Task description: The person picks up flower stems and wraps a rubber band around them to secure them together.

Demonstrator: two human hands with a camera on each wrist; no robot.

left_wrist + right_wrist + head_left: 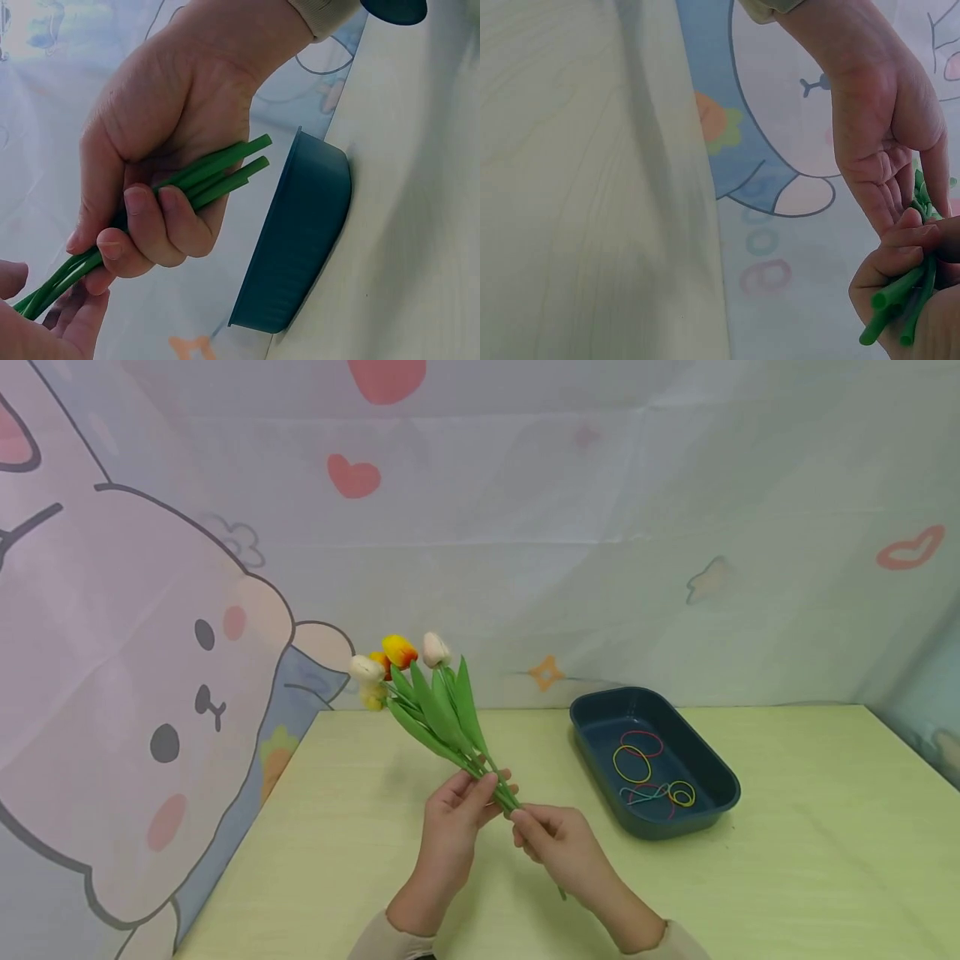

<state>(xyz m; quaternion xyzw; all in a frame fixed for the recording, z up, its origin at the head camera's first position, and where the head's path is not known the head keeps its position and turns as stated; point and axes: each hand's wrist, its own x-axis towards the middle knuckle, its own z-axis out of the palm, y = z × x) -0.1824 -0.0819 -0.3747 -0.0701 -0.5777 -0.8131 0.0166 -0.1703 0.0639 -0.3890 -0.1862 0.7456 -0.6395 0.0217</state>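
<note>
Printed cloth backdrop (525,518) hangs behind the work area, pale grey-white, with horizontal creases across its upper part. Its printing comprises a large rabbit figure (135,693) at left, red hearts (354,477) at top left of centre, an outlined heart (911,548) at far right and an orange star (547,673) low down near the middle. Below it stands a table (810,785), yellow-green in the head view, with a light wood-like grain visible in the right wrist view and soft shadow beneath the hands. Small dark specks lie just beside the near right corner of the tray.

That tray (651,830), dark blue with rounded corners, rests on the table right of the hands, its far end close to the far edge. Inside lie thin loop bands (647,796) in red, yellow and teal, some overlapping.

Bunched tulips (444,714) are held above the table, left of the tray, blooms toward far left: white, pale pink, yellow and orange-red. The left hand (456,814) pinches the stems below the leaves, thumb on the near side. The right hand (561,843) grips them lower down, fingers curled round; cut stem ends (257,143) project beyond it.
</note>
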